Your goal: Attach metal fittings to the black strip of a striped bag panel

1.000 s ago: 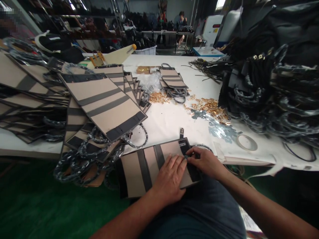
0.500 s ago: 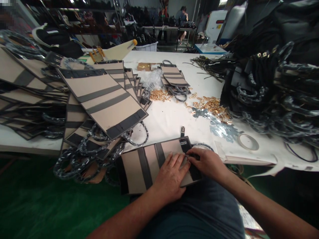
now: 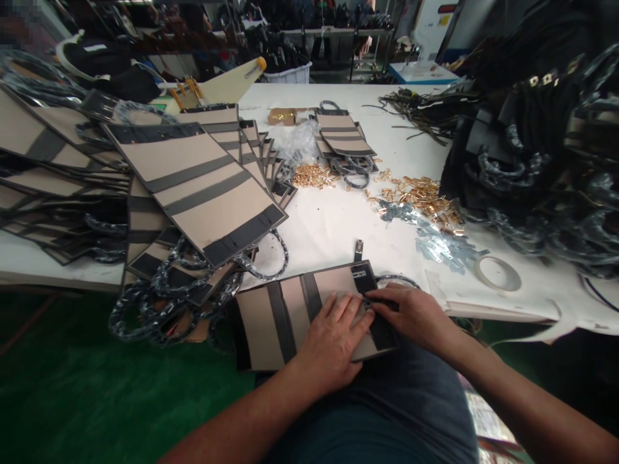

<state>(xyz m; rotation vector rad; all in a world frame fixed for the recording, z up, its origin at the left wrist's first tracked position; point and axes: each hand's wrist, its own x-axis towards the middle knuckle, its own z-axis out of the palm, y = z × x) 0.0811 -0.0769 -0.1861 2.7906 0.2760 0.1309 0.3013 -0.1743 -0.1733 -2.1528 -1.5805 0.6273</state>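
Observation:
A beige panel with dark stripes (image 3: 256,316) lies partly on the table edge and partly over my lap. My left hand (image 3: 333,335) rests flat on its right part, fingers spread a little. At the panel's dark right end, my right hand (image 3: 406,312) is closed, thumb and forefinger pinched together at a spot beside my left fingertips; what they hold is too small to make out. A metal plate (image 3: 359,274) sits near the panel's top right corner. Just beyond that corner is a strap with a metal clasp (image 3: 358,250). Part of a wrapped handle (image 3: 399,279) shows behind my right hand.
Striped panels with wrapped handles (image 3: 193,187) are piled at the left. Gold fittings (image 3: 425,196), grey metal plates (image 3: 445,245) and a tape roll (image 3: 498,273) lie on the white table (image 3: 329,225). Black bag parts (image 3: 512,154) are heaped at the right.
The view has shifted slightly, so the table items appear farther right. Both hands have stayed at nearly the same places on the panel.

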